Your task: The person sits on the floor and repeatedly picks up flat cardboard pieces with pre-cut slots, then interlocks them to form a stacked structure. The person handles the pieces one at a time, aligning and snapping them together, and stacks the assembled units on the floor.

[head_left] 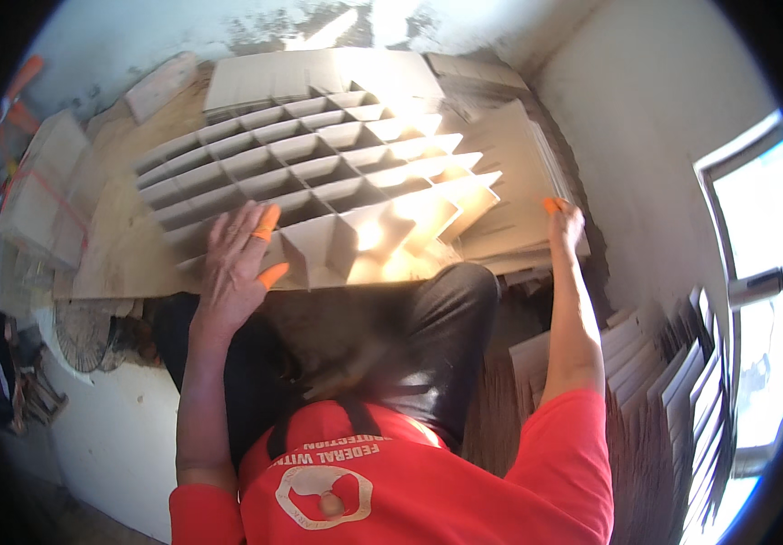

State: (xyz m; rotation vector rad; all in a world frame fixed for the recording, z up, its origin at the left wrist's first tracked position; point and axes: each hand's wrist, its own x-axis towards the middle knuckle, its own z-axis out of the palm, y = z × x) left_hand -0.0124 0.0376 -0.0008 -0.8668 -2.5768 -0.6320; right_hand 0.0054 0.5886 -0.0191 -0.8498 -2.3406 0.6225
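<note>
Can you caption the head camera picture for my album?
Left hand presses a cardboard grid; right hand touches flat cardboard sheets.

The single head view is looking steeply down from the person's head, over a red-shirted chest and dark-trousered lap at the lower edge. It is sitting close to the work: the cardboard divider grid (319,168) is filling the upper middle, with the left hand (232,268) and the right hand (566,222) reaching forward from below. The fisheye lens is bending straight edges near the rim, taking in a window (759,272) at the right and stacked cardboard sheets (673,381) beneath it.
</note>
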